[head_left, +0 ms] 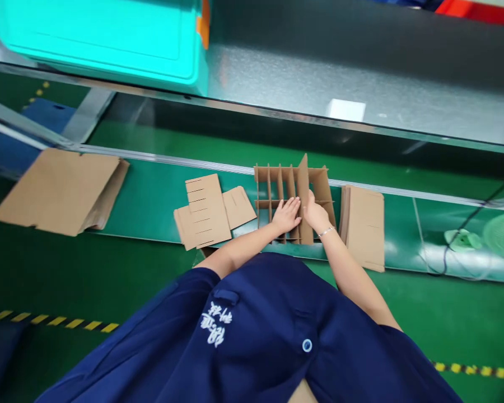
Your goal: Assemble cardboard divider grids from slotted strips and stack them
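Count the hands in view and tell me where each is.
2: the left hand is over the cardboard grid, the right hand against the raised sheet.

One camera, worn on the person's head, peers forward and steeply down over the navy shirt [256,358], taking in the table [147,201] from its near side. The left hand [286,215] and right hand [315,214] fall mid-view, well below the lens; past the table's far edge, a metal surface [277,78] spans the top.
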Demonstrator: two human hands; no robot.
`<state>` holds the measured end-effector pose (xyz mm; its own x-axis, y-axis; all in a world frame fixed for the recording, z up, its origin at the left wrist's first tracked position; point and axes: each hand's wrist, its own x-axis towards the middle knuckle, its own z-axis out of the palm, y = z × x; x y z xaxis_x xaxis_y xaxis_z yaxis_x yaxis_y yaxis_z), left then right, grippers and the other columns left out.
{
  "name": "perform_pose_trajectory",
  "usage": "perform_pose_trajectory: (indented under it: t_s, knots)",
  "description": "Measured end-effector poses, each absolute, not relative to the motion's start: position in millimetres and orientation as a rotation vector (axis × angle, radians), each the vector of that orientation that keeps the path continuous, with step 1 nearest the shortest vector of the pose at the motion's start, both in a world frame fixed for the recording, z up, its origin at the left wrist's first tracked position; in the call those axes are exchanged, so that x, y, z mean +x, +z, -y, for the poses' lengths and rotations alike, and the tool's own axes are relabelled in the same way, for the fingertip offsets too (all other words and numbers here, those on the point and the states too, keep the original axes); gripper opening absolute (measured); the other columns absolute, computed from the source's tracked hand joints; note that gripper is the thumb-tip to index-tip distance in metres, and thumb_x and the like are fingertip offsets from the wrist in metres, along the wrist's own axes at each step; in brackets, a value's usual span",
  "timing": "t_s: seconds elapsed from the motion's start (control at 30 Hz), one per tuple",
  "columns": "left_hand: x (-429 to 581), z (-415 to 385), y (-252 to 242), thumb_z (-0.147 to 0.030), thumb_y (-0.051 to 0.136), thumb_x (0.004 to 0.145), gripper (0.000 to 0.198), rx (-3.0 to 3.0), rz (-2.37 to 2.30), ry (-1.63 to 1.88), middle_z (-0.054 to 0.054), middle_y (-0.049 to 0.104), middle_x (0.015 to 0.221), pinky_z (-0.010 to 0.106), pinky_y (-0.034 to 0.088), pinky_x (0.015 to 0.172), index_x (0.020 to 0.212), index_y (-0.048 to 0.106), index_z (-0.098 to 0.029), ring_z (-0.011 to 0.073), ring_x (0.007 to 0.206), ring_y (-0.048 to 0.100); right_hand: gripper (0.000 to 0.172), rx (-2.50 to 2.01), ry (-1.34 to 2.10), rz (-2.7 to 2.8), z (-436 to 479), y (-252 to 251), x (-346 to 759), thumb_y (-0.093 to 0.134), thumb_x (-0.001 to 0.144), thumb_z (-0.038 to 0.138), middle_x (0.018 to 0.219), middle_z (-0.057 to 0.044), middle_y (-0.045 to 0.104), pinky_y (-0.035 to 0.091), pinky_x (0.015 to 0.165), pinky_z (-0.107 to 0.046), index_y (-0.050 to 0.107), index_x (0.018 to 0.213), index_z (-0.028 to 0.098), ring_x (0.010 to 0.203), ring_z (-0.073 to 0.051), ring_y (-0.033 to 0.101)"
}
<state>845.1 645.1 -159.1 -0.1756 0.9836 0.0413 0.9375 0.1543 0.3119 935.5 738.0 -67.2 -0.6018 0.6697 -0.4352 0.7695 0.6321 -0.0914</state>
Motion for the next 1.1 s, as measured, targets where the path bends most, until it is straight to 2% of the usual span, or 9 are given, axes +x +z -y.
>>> perform_pose_trajectory:
  t_s: [0.1,0.2,0.3,0.4,0.63,0.87,1.1]
  knots:
    - [845,-646,-153,-0.043,0.035,0.086,0.064,1.890,-2.272,0.386,0.008,0.024,0.150,0.049,0.016,0.111,0.142,0.027,-0.012,0.0250,0.138,0.017,0.069,1.192,-0.378,-2.442,-746,-68,943,0.026,0.091,0.028,0.106,-0.019,0.064,0.044,0.080,-0.039,-0.017,0.144,0.014,0.095,-0.027,0.063]
    - [845,-645,-149,-0.045,0.033,0.087,0.063,1.895,-2.284,0.365,0.006,0.026,0.149,0.044,0.018,0.113,0.141,0.031,-0.013,0.0229,0.138,0.018,0.069,1.242,-0.318,-2.462,-756,-68,949,0.032,0.089,0.029,0.097,-0.023,0.065,0.044,0.074,-0.040,-0.004,0.145,0.011,0.088,-0.030,0.065]
    - [844,-646,-153,-0.046,0.029,0.087,0.063,1.921,-2.321,0.348,0.003,0.025,0.149,0.037,0.019,0.113,0.141,0.032,-0.015,0.0206,0.140,0.013,0.068,1.275,-0.168,-2.520,-760,-72,945,0.039,0.087,0.028,0.087,-0.024,0.066,0.043,0.064,-0.039,0.006,0.145,0.013,0.079,-0.033,0.067]
    - [840,-645,-159,-0.046,0.026,0.089,0.062,1.920,-2.369,0.353,0.001,0.023,0.150,0.036,0.017,0.114,0.143,0.029,-0.014,0.0195,0.140,0.009,0.066,1.289,-0.090,-2.552,-756,-76,936,0.039,0.086,0.025,0.082,-0.023,0.067,0.042,0.060,-0.037,0.010,0.145,0.016,0.074,-0.032,0.067]
    - [838,-637,-155,-0.042,0.032,0.087,0.063,1.903,-2.251,0.439,0.007,0.025,0.149,0.046,0.014,0.113,0.142,0.028,-0.011,0.0222,0.138,0.019,0.064,1.118,-0.234,-2.539,-738,-66,933,0.032,0.090,0.026,0.094,-0.018,0.068,0.046,0.069,-0.032,0.003,0.145,0.009,0.082,-0.025,0.066]
    - [841,-643,-162,-0.041,0.035,0.086,0.063,1.896,-2.247,0.481,0.007,0.025,0.150,0.047,0.013,0.112,0.142,0.028,-0.015,0.0231,0.138,0.019,0.065,1.227,-0.150,-2.461,-749,-68,942,0.028,0.092,0.025,0.101,-0.018,0.066,0.047,0.072,-0.029,-0.007,0.144,0.009,0.087,-0.022,0.066]
    - [840,-643,-163,-0.042,0.035,0.086,0.064,1.888,-2.240,0.467,0.005,0.023,0.150,0.046,0.011,0.113,0.144,0.023,-0.016,0.0236,0.139,0.015,0.064,1.239,-0.209,-2.488,-746,-69,940,0.031,0.091,0.024,0.103,-0.017,0.066,0.047,0.072,-0.028,-0.001,0.144,0.010,0.088,-0.021,0.065]
